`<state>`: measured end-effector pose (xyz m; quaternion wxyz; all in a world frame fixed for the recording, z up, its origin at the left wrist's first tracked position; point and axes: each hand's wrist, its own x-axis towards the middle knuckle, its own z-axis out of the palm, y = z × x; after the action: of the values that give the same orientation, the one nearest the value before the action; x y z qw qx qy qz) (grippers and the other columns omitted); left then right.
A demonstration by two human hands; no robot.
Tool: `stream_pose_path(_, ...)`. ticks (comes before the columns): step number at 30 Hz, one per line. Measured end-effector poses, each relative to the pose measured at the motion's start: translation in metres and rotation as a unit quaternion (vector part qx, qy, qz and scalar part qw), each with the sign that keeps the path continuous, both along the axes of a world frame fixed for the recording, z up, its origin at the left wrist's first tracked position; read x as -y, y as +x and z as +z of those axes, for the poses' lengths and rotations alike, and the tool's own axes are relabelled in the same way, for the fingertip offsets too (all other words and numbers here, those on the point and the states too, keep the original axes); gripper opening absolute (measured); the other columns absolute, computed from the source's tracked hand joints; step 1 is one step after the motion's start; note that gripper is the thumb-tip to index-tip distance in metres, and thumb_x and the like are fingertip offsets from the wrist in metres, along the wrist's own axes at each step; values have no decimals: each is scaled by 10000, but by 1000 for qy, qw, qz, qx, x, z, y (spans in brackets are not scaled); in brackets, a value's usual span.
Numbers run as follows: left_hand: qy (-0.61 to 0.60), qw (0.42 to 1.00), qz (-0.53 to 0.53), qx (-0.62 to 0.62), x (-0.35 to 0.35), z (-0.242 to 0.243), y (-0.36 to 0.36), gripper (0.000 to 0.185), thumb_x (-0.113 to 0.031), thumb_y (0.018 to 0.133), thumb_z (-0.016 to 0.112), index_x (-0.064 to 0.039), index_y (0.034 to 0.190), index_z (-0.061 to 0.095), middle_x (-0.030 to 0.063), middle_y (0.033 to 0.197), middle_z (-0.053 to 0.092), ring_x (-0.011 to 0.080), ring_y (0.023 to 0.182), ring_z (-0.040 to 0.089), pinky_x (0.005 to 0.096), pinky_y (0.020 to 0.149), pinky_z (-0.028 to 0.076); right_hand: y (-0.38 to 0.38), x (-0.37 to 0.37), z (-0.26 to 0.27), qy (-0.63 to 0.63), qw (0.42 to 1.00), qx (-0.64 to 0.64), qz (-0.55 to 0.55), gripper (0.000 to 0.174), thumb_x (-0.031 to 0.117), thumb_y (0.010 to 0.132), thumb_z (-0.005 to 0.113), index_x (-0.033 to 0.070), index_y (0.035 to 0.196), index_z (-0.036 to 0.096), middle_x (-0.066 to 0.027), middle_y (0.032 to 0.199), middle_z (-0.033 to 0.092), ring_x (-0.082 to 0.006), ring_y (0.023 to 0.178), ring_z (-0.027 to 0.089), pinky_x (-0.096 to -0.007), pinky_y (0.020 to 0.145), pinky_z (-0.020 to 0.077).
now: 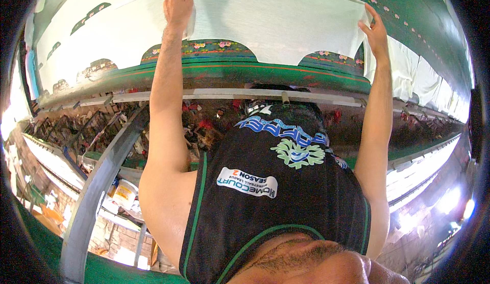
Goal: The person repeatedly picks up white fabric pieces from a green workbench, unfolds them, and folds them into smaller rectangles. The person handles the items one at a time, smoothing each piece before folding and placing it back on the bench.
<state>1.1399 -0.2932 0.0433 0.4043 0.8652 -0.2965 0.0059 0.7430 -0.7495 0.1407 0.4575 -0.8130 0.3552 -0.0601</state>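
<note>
A white fabric panel [275, 16] with curved cut-outs along its near edge is spread between my hands, over a long green printing table [199, 69]. My left hand [179, 6] is at the panel's far left corner, fingertips closed on its edge. At the far right corner is my right hand [375, 33], thumb against the cloth and index finger at the corner, with a gap between these two tips. Whether the cloth is pinched there cannot be made out. Small pink motifs repeat in rows on the table surface.
More white fabric pieces [95, 35] lie to the left, and wrinkled white cloth [409, 66] lies to the right. A metal rail [214, 93] runs along the table's near side. Below it is dark clutter. A grey metal beam [103, 177] and a white bucket [125, 193] stand at lower left.
</note>
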Motion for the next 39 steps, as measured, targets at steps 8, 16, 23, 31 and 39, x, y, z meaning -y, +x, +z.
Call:
stream_pose_path(8, 31, 996, 0, 80, 7, -11, 10, 260, -225, 1050, 678, -101, 1257, 776, 106, 1249, 774, 283, 1117, 753, 385, 957, 594, 8, 20, -16, 3, 1000, 11, 5, 712, 5, 923, 779, 191, 1572, 554, -55, 1552, 595, -207, 1298, 641, -348, 1101, 517)
stream_pose_path(16, 62, 997, 11, 53, 8, -18, 11, 301, -319, 1069, 642, -167, 1296, 768, 85, 1309, 757, 298, 1129, 748, 409, 975, 588, 16, 21, -25, 10, 999, -33, 16, 740, 24, 908, 799, 209, 1578, 545, -56, 1556, 586, -215, 1305, 641, -359, 1107, 516)
stream_pose_path(23, 254, 952, -38, 169, 11, -16, 16, 484, -427, 1104, 521, -137, 1473, 639, 94, 1624, 520, 386, 1507, 448, 517, 1230, 364, 16, 33, -29, -85, 990, -74, 84, 799, -6, 872, 762, 170, 1606, 499, -29, 1579, 565, -177, 1350, 585, -352, 1149, 458)
stream_pose_path(31, 218, 921, -266, 183, 122, 3, -123, 859, -535, 1056, 538, 5, 1676, 288, 200, 1776, 222, 429, 1643, 166, 653, 1302, 141, 18, 26, -31, -204, 965, -60, 155, 836, 3, 813, 769, 157, 1592, 506, -107, 1622, 498, -290, 1528, 446, -388, 1280, 349)
stream_pose_path(39, 87, 863, -410, 282, 292, 40, -213, 671, -488, 1069, 473, -36, 1564, 503, 163, 1675, 432, 408, 1560, 363, 629, 1268, 250, -10, -24, -9, -192, 979, 2, 73, 959, -16, 739, 768, 128, 1627, 437, -144, 1508, 516, -292, 1298, 549, -373, 1101, 468)
